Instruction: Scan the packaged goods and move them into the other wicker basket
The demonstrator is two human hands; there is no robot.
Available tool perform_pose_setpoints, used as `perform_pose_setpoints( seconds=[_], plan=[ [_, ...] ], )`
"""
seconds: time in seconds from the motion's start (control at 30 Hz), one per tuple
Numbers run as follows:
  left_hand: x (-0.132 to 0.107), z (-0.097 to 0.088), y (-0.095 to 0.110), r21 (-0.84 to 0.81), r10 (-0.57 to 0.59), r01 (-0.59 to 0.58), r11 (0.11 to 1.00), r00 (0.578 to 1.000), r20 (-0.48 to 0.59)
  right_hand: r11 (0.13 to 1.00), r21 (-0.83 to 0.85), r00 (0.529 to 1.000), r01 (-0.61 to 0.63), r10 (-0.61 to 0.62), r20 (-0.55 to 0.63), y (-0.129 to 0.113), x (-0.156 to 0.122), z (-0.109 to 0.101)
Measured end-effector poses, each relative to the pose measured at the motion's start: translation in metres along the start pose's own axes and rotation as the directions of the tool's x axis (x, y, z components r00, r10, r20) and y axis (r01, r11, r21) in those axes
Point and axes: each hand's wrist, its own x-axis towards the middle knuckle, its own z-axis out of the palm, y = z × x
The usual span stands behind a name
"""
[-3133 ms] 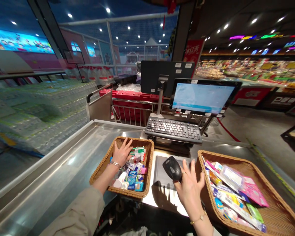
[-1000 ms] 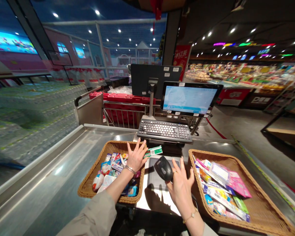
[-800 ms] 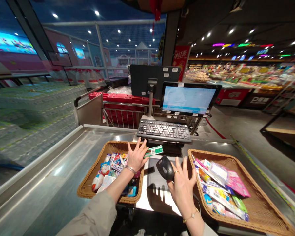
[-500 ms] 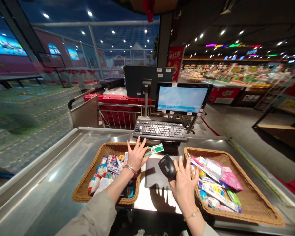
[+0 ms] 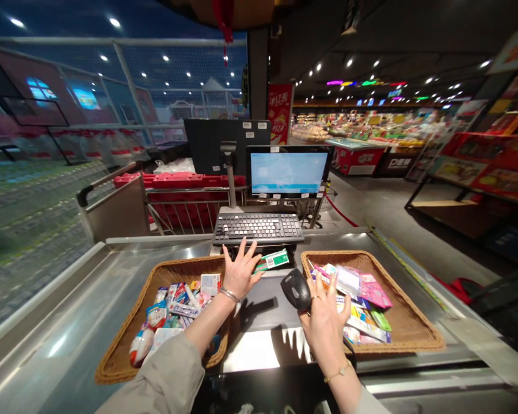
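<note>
My left hand point(image 5: 240, 272) holds a small green and white box point(image 5: 271, 260) pinched at its near end, raised over the dark scan plate point(image 5: 263, 299) between two wicker baskets. My right hand point(image 5: 326, 322) grips a black handheld scanner point(image 5: 296, 289) in the palm, fingers spread, its head turned toward the green box. The left basket point(image 5: 125, 339) holds several small snack and gum packs. The right basket point(image 5: 408, 322) holds several flat packets, some pink.
A keyboard point(image 5: 258, 227) and a lit monitor point(image 5: 287, 171) stand behind the plate, with a second screen's back point(image 5: 207, 144) beyond. The steel counter point(image 5: 69, 328) runs left. Red baskets and a cart point(image 5: 185, 198) sit behind. Shop aisles and shelves lie to the right.
My left hand lifted the green box out of the left basket and carried it right, over the scan plate. The view has swung to the right. My right hand kept the scanner.
</note>
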Motion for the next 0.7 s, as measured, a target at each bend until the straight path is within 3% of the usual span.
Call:
perform_pose_setpoints(
  seconds=[0.7],
  plan=[
    [0.051, 0.031, 0.061, -0.098, 0.143, -0.142, 0.985, 0.990, 0.004, 0.978, -0.068, 0.980, -0.197, 0.194, -0.049, 0.062, -0.003, -0.017]
  ],
)
